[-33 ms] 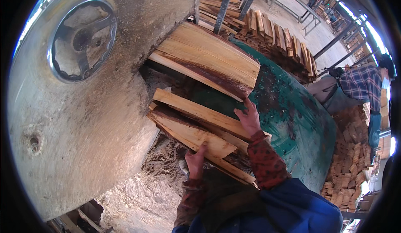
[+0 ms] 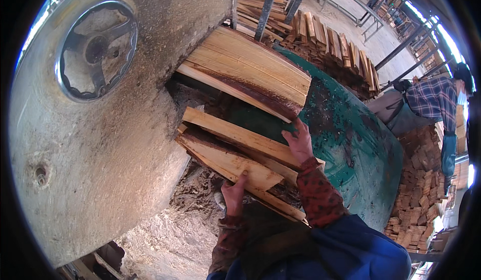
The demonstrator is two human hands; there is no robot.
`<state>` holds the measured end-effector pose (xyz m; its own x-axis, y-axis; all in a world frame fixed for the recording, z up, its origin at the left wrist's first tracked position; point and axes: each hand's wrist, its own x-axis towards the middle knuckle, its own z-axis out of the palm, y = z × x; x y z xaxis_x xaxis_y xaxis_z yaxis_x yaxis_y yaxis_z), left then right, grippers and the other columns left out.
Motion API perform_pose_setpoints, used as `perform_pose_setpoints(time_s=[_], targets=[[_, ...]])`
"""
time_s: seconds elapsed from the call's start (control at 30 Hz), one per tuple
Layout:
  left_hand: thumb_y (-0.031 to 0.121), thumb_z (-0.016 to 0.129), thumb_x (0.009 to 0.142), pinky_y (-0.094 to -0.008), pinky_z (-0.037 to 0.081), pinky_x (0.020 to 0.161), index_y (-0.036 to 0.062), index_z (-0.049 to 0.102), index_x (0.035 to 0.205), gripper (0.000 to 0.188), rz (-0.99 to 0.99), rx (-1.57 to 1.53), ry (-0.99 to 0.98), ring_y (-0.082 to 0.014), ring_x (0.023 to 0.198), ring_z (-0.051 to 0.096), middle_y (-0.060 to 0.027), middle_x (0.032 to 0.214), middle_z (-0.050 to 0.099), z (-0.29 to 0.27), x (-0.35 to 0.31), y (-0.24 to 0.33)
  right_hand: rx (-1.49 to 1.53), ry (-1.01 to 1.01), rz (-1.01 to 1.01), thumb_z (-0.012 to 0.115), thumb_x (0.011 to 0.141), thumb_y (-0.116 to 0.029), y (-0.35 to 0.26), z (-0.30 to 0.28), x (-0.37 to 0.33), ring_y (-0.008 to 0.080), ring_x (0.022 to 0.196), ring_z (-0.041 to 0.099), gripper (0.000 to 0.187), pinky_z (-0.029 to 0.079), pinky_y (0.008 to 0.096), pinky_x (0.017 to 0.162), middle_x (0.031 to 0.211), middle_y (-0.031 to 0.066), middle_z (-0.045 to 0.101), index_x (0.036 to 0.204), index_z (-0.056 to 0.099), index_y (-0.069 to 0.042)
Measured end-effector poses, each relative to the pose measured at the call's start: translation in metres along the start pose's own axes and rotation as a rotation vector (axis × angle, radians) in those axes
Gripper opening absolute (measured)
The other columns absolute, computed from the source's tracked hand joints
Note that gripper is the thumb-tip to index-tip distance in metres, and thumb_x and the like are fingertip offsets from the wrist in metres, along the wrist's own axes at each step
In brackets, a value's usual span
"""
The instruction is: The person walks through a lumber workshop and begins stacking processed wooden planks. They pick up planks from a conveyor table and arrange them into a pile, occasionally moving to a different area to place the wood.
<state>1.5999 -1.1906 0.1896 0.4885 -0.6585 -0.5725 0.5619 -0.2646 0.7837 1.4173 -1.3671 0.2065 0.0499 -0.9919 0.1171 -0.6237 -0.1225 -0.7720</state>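
Note:
My left hand (image 2: pixel 233 195) is closed on the near edge of a pale wooden board (image 2: pixel 225 160), its thumb lying on top. This board has a slanted end and dark bark along one side. Beside it lies a long narrow board (image 2: pixel 240 135), whose right end is partly hidden by my right wrist. My right hand (image 2: pixel 299 142) has its thumb and forefinger apart. A fingertip meets the near right corner of a wide slab (image 2: pixel 250 69) of side-by-side boards with reddish-brown bark on its edge. The remaining right fingers are partly hidden.
A big machine plate with a handwheel (image 2: pixel 96 49) stands at left. The green metal table (image 2: pixel 371 164) has worn paint. Stacked boards (image 2: pixel 335 44) stand behind metal posts. At right a person (image 2: pixel 431 99) in a plaid shirt bends over piled wood pieces (image 2: pixel 418 200). Sawdust (image 2: pixel 170 245) covers the ground.

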Motion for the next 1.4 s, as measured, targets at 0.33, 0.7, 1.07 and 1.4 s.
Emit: perform_pose_setpoints(time_s=[0.33, 0.7, 1.07, 1.4], targets=[[0.024, 0.081, 0.075, -0.0242, 0.047, 0.075, -0.0094, 0.068, 0.097, 0.042, 0.015, 0.019, -0.016, -0.0096, 0.081, 0.059, -0.006, 0.095, 0.068, 0.002, -0.004, 0.008, 0.203, 0.018, 0.146, 0.076, 0.076, -0.026, 0.014, -0.01, 0.0, 0.0303, 0.112, 0.058, 0.08, 0.05, 0.0356, 0.088, 0.131, 0.0211, 0.052, 0.14, 0.038, 0.003], [0.026, 0.081, 0.076, -0.0258, 0.049, 0.072, -0.0072, 0.069, 0.096, 0.041, 0.003, 0.068, 0.007, -0.0101, 0.077, 0.061, -0.0067, 0.09, 0.069, -0.002, -0.001, 0.003, -0.459, -0.178, -0.175, 0.072, 0.074, -0.023, -0.017, -0.024, 0.016, 0.0393, 0.09, 0.06, 0.036, 0.049, 0.0473, 0.077, 0.095, 0.019, 0.061, 0.1, 0.059, -0.003], [0.025, 0.079, 0.078, -0.026, 0.05, 0.075, -0.0077, 0.068, 0.101, 0.042, 0.026, 0.037, -0.032, -0.0113, 0.083, 0.063, -0.0079, 0.095, 0.07, 0.001, 0.0, 0.0, -0.363, -0.177, -0.327, 0.068, 0.078, -0.028, -0.014, -0.008, 0.055, 0.0404, 0.088, 0.063, 0.041, 0.05, 0.0469, 0.075, 0.096, 0.0222, 0.065, 0.111, 0.06, -0.006], [0.024, 0.078, 0.079, -0.0256, 0.05, 0.075, -0.0079, 0.068, 0.1, 0.04, 0.024, 0.038, -0.03, -0.011, 0.083, 0.063, -0.0084, 0.094, 0.07, 0.001, -0.003, 0.0, -0.076, -0.29, -0.085, 0.075, 0.076, -0.017, -0.075, -0.103, -0.028, 0.0133, 0.065, 0.06, 0.032, 0.05, 0.0294, 0.062, 0.074, 0.0134, 0.066, 0.099, 0.066, 0.002]])
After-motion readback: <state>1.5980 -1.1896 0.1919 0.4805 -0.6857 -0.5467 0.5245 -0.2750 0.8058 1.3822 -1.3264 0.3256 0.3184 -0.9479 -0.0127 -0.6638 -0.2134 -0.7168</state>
